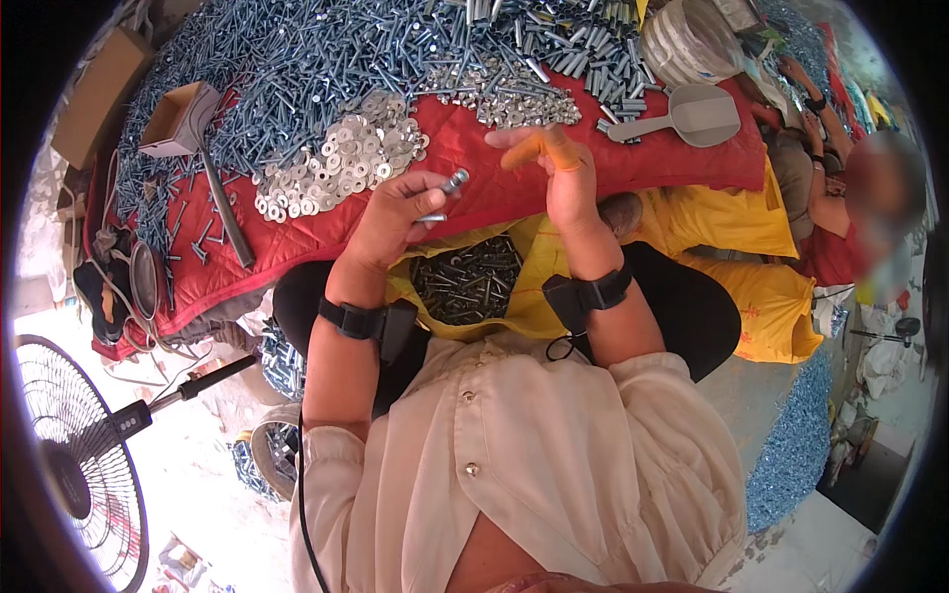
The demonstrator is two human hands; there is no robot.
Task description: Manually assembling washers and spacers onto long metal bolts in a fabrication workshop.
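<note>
My left hand (403, 210) is closed round a metal bolt (455, 181) whose end points up and right. A second bright shank (431, 217) sticks out below its fingers. My right hand (561, 178) hangs a little to the right, with orange covers on some fingers. Those fingers stretch leftward and nothing shows in them. Below and between the hands, a yellow bag (537, 282) stands open between my legs with many dark bolts (467, 282) inside. Just beyond my left hand lies a pile of flat washers (346, 148) on the red quilted cloth (465, 198).
A heap of long bolts (287, 59) covers the far side. Nuts (504, 94), metal sleeves (593, 59) and a grey scoop (682, 117) lie right of it. A hammer (225, 203) and small box (178, 119) are left. A fan (84, 465) stands lower left; another person (830, 198) sits right.
</note>
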